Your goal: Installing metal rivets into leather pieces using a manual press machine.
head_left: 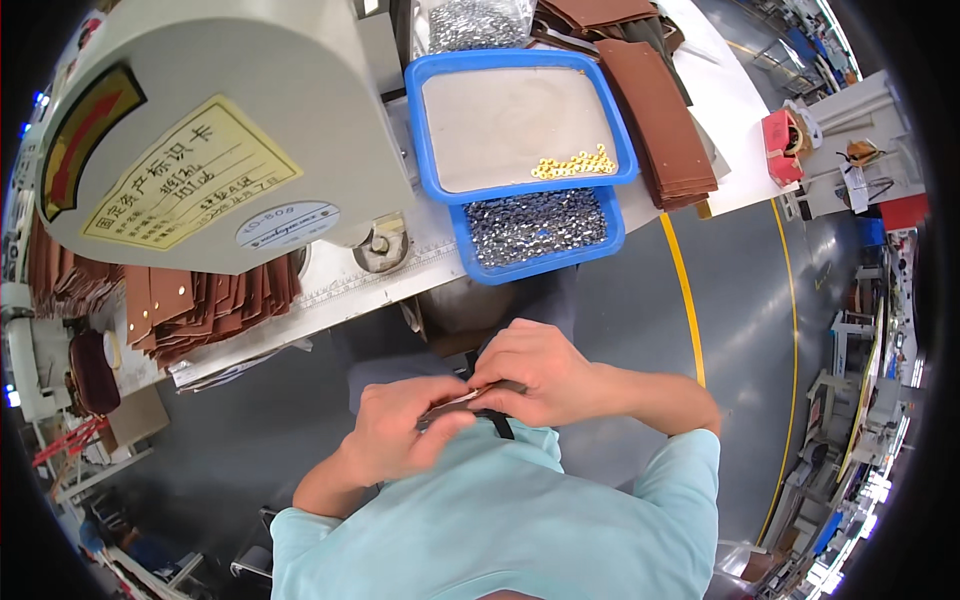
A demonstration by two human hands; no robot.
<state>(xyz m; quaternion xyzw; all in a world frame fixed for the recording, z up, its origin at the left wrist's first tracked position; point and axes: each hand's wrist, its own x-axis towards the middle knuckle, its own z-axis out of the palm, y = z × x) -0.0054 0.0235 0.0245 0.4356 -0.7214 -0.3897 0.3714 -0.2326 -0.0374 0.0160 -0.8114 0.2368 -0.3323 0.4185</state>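
Close to my body, above my lap, my left hand (392, 425) and my right hand (535, 372) meet on a thin, dark brown piece (450, 406) with a pale edge. Both hands pinch it between thumb and fingers, which cover most of it, so its kind cannot be made out. Ahead of my hands, at the table's edge, a blue tray (465, 270) holds many small dark and silver metal parts. Another blue tray (430, 175), lined in grey, overlaps its far side, with several gold-coloured rings (575, 165) gathered in its near right corner.
A large pale machine (330, 110) stands at the left. Beneath it, brown leather-like pieces (215, 305), some with gold rings, lie fanned out on the white table (440, 240). Long brown panels (655, 120) are stacked beyond the trays. A bag of metal parts (475, 25) sits at the back.
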